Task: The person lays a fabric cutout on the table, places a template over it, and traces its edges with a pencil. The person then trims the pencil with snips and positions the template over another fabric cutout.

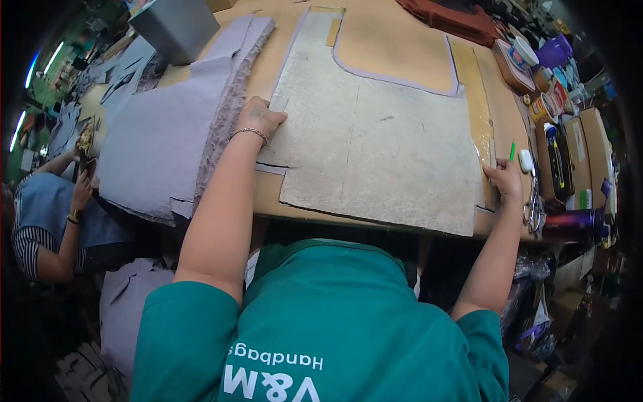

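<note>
A large grey pattern template (388,144) with a U-shaped cutout at its far side lies over a lilac sheet (271,169), which shows as a rim along the cutout and at the left. My left hand (260,120) is closed at the template's left edge, thumb on top. At the right edge, my right hand (507,179) is closed, with its fingertips touching the yellow-taped strip (477,100). A green pencil (512,150) sticks up from between its fingers. Some fingers of both hands are hidden.
Left of the template lies a thick stack of lilac pieces (161,127), with a grey metal block (175,30) behind. Scissors (532,213), a white eraser-like piece (526,160), a dark bottle (573,225) and boxes line the right side. A co-worker (57,214) works at far left.
</note>
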`<state>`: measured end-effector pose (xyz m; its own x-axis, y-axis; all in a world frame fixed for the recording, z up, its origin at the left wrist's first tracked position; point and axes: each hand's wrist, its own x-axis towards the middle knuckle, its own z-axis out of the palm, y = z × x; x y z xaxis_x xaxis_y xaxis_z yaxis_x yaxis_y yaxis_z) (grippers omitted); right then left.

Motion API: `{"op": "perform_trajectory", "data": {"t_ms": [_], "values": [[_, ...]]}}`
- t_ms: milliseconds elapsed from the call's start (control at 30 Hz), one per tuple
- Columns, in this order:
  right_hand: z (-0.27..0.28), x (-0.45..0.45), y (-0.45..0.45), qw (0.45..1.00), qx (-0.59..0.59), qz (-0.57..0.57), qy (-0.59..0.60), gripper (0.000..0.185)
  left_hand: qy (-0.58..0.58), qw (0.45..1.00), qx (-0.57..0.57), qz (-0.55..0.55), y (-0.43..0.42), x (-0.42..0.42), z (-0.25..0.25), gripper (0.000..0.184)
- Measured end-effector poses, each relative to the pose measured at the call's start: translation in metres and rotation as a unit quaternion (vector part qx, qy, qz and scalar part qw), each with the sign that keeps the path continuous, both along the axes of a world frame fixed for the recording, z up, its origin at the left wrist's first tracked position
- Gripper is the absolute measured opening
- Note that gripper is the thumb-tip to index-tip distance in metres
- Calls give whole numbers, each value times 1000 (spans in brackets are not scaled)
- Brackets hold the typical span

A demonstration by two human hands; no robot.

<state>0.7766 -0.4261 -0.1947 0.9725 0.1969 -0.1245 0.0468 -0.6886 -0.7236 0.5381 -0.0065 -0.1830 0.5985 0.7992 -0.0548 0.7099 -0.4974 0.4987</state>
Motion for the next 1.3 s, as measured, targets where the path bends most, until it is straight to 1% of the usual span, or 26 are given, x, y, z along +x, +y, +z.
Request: {"op": "perform_trajectory", "data": {"t_ms": [67,100,167,267,333,400,467,500,600,700,767,800,867,933,967,1067,1167,1200,1233,1267,1300], "values": [[0,2,3,999,29,-10,34,42,-6,997,-75,33,-1,3,3,36],[0,1,2,998,41,-17,52,41,-5,992,-121,35,-1,4,6,39],[3,1,3,998,27,-17,58,41,-4,977,-211,37,-5,4,27,45],[-1,1,3,998,32,-28,43,40,-22,980,-198,19,8,4,20,40],[-8,4,3,998,31,-27,39,41,-50,982,-182,7,24,7,1,44],[-16,15,1,998,17,-16,51,42,-78,985,-157,-3,37,15,-6,47],[-11,9,11,999,12,-25,36,45,-103,987,-123,-12,39,25,-8,49],[-5,5,16,999,5,-31,30,45,-71,985,-152,-35,40,26,-6,51],[-6,3,12,999,10,-38,-10,47,17,998,-5,-57,31,26,-1,50],[-10,-1,10,999,22,-21,-29,50,36,977,193,-84,25,17,-5,49],[-12,2,8,999,29,2,-22,53,11,993,59,-105,30,11,-3,51],[-11,2,6,999,26,10,-22,52,-3,994,-8,-111,33,8,-2,52],[-11,3,6,1000,25,13,-11,51,-21,992,-58,-109,32,3,0,49],[-14,4,4,999,14,22,-31,50,-51,988,-92,-112,32,1,-3,47],[-14,5,3,999,6,25,-44,50,-55,988,-95,-105,30,1,-3,45],[-12,1,4,996,-37,23,-76,49,-51,991,-61,-108,31,0,-5,46],[3,-14,14,1000,17,19,-6,49,-46,988,-90,-120,26,-3,5,49],[-18,9,-1,999,31,44,0,48,-45,988,-85,-121,38,-3,-7,52],[3,-10,13,999,7,38,-9,51,-33,990,-53,-123,42,-3,-12,51],[-1,-5,10,999,9,40,-1,55,-51,989,-72,-118,33,-4,-5,50],[12,-14,17,998,-54,26,-19,60,-98,982,-104,-124,36,-4,-11,46]]}}
